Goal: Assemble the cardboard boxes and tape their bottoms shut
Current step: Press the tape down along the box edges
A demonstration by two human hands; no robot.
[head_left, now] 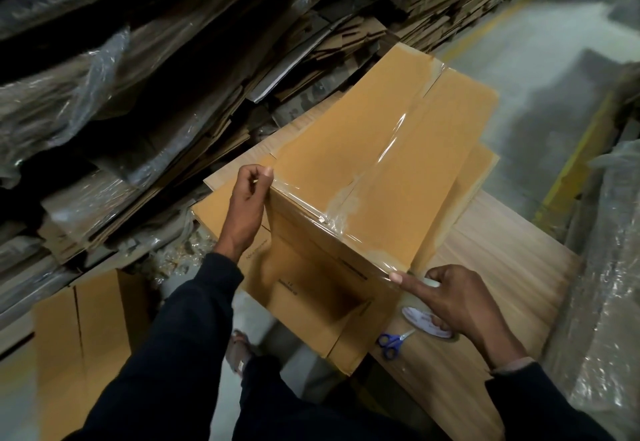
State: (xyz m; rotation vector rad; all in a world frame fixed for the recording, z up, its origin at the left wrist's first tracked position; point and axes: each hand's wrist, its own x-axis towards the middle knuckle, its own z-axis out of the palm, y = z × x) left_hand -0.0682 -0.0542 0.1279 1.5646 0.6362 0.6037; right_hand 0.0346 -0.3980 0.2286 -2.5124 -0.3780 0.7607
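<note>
A brown cardboard box [374, 135] stands bottom-up on the wooden table [502, 267], clear tape running along its centre seam and across its near edge. My left hand [247, 198] pinches the tape end at the box's near left corner. My right hand [453, 298] holds the clear tape roll [427, 322] at the near right corner, its forefinger stretched along the tape on the box edge. Most of the roll is hidden under that hand.
Blue-handled scissors [393, 342] lie on the table by the roll. Flat cardboard sheets [228, 205] lie under the box. Plastic-wrapped flattened cartons [138, 94] are stacked left and behind. Another box [86, 336] stands on the floor at lower left. Wrapped goods [606, 267] line the right.
</note>
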